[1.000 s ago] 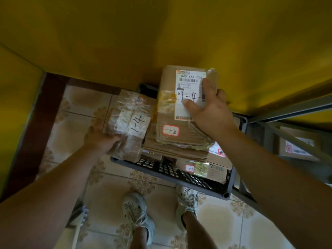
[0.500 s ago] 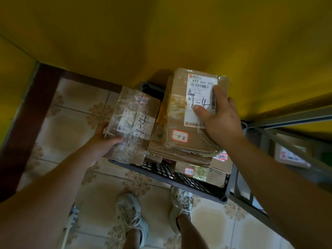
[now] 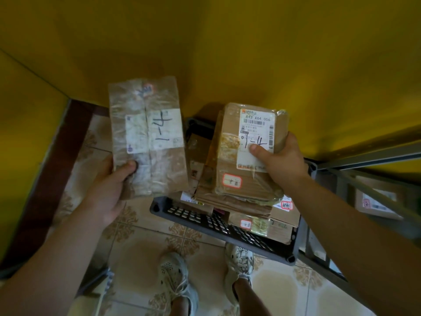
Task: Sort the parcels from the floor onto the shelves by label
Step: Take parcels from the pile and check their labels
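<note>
My left hand grips the lower end of a flat brown parcel wrapped in clear tape, marked "1-4", and holds it up in the air left of the shelf. My right hand grips a cardboard box with a white label marked "1-4", thumb on the label. That box sits on top of a stack of cardboard parcels on a dark perforated shelf.
Yellow walls rise behind the shelf, with a brown skirting strip on the left. A grey metal rack at the right holds another labelled box. My feet in light shoes stand on the patterned floor tiles.
My left hand has lifted the taped parcel away from the stack, up and to the left, and turned it upright. My right hand still holds the labelled box on the stack.
</note>
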